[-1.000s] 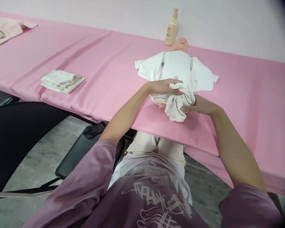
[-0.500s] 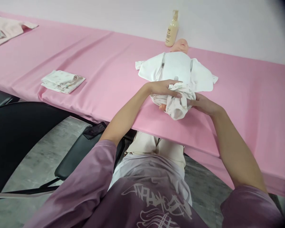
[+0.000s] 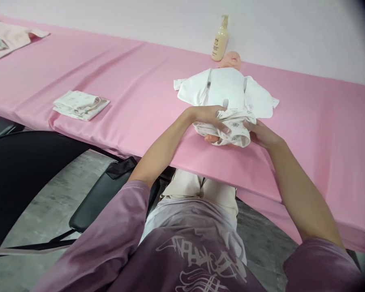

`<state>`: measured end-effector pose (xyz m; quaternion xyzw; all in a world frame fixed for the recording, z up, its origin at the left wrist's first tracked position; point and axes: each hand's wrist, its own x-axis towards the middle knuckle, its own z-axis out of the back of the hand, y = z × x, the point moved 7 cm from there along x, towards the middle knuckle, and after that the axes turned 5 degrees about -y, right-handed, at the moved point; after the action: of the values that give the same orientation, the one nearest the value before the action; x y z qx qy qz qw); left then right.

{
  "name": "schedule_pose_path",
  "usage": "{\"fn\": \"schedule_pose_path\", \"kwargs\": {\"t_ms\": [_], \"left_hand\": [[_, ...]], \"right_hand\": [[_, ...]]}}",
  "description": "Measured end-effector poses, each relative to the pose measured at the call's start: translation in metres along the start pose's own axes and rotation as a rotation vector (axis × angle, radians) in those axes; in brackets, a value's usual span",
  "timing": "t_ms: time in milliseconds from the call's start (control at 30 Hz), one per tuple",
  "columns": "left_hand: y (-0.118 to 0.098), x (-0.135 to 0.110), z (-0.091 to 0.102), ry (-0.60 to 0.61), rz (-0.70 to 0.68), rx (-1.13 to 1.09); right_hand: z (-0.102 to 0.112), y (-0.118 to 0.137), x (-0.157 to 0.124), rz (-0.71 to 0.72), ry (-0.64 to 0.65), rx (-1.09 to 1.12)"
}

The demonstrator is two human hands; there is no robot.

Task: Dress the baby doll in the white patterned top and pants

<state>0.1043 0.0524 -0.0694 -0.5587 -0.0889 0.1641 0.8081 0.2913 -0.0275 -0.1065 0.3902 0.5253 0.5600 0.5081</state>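
Patterned garment (image 3: 239, 126): was bunched about the lower end of the doll (image 3: 231, 61), near the bench's (image 3: 134, 93) front edge.
Left hand (image 3: 211, 117): gripped the garment's left part, thumb on top.
Right hand (image 3: 263, 132): pinched its right edge, apart from the left.
White top (image 3: 226, 85): covered the doll's torso, sleeves spread.
Pump bottle (image 3: 220, 45): stood just beside the doll's head.
Folded cloth (image 3: 80, 105): lay well apart, leftward.

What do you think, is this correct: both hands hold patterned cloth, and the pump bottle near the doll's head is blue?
Only the colour is wrong: in the head view, the pump bottle near the doll's head is pale yellow.
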Motion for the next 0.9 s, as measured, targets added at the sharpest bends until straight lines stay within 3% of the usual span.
{"fn": "schedule_pose_path", "kwargs": {"t_ms": [333, 600, 900], "left_hand": [[0.0, 0.004, 0.0, -0.023, -0.022, 0.009], [0.004, 0.004, -0.001, 0.039, -0.032, 0.013], [0.005, 0.002, 0.005, -0.048, 0.059, 0.022]], "right_hand": [[0.001, -0.003, 0.001, -0.044, -0.044, -0.091], [0.006, -0.007, 0.002, -0.021, -0.057, -0.119], [0.002, 0.005, -0.006, -0.034, 0.102, -0.179]]}}
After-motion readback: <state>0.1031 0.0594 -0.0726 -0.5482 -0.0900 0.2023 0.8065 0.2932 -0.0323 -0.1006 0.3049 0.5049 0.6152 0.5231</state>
